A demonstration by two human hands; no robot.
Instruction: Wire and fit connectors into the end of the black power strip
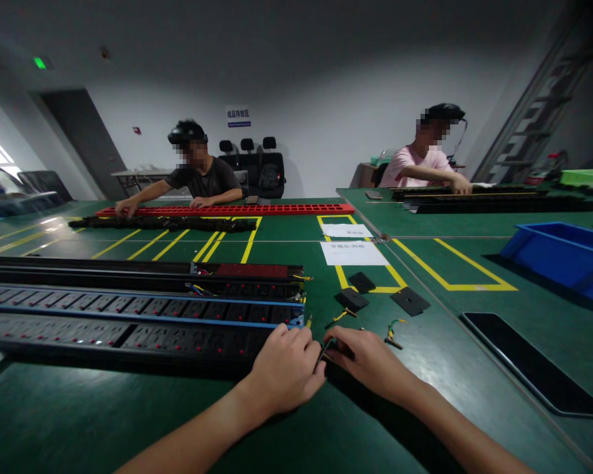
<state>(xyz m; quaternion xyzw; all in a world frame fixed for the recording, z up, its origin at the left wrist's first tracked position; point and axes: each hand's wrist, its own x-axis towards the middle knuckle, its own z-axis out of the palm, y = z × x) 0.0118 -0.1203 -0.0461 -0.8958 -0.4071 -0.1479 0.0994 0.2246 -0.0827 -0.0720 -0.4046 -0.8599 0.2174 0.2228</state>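
My left hand point(289, 365) is closed at the right end of the nearest black socket strip point(192, 339), its fingers on a small dark plate point(325, 351). From the other side, my right hand point(363, 359) pinches the same plate between thumb and forefinger. Behind that strip lies a blue-edged socket strip point(143, 308). Beyond my hands are several flat black plates point(410, 301) and two small pieces with yellow-green wires, one at the left point(344, 316) and one at the right point(394, 334).
A dark phone point(531, 362) lies at the right, below a blue bin point(566, 257). White paper sheets point(354, 253) lie farther back. Across the table, one person handles a red slotted rail point(227, 210); another person reaches over dark rails point(499, 203).
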